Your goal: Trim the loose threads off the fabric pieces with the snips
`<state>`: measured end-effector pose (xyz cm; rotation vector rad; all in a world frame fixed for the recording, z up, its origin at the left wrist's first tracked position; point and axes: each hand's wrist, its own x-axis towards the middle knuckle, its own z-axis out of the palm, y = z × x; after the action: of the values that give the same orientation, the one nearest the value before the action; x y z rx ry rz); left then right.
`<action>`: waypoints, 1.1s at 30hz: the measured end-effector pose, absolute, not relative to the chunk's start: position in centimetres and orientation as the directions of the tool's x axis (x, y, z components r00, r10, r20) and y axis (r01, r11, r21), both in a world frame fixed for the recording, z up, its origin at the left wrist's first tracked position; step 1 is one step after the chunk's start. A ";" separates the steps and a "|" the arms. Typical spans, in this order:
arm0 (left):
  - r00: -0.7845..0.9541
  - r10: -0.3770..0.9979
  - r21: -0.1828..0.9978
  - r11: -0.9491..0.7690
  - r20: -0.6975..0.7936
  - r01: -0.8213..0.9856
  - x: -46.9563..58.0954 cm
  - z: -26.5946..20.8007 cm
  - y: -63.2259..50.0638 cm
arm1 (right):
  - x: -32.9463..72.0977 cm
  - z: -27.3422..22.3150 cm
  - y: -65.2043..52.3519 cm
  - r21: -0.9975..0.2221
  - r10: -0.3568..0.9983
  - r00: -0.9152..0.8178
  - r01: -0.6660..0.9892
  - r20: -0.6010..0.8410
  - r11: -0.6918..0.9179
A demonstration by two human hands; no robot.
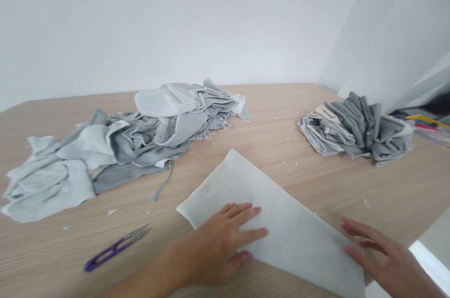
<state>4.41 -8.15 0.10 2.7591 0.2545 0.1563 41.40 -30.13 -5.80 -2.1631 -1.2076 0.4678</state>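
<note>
A pale grey piece of cloth point(281, 213) lies flat and slantwise on the wooden table, its near right end reaching the table's edge. My left hand point(228, 237) rests over its left part with the fingers spread. At the cloth's right end is my right hand point(379, 251), fingers apart and curved; whether the fingertips touch the cloth I cannot tell. Left of my left hand lies a pair of purple thread snips point(116, 249), its blades pointing right.
A long crumpled heap of grey cloth point(140, 134) covers the table's far left. Folded grey and beige cloths point(358, 127) are stacked at the far right. Small scraps point(284, 163) dot the tabletop point(267, 101). Colourful flat items point(431, 124) lie at the right edge.
</note>
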 end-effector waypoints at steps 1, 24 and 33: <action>0.984 0.166 0.354 -0.926 0.064 0.133 3.9 -0.4 -9.1 | 41.5 -6.1 -30.2 -0.646 0.865 0.502 0.655 -0.017 -0.392; 0.859 0.351 -0.008 -0.924 0.374 0.381 0.1 -3.9 -6.9 | 34.5 -3.7 -28.2 -0.856 0.926 0.279 0.383 -0.253 -0.349; 0.857 0.378 -0.053 -0.905 0.350 0.421 0.7 -3.7 -7.7 | 32.4 -4.0 -30.9 -0.884 0.938 0.060 0.318 -0.341 -0.342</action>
<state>0.69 -7.69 -3.68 3.1498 0.6808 0.5511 32.38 -30.91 -4.02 -1.7270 -1.2614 1.2926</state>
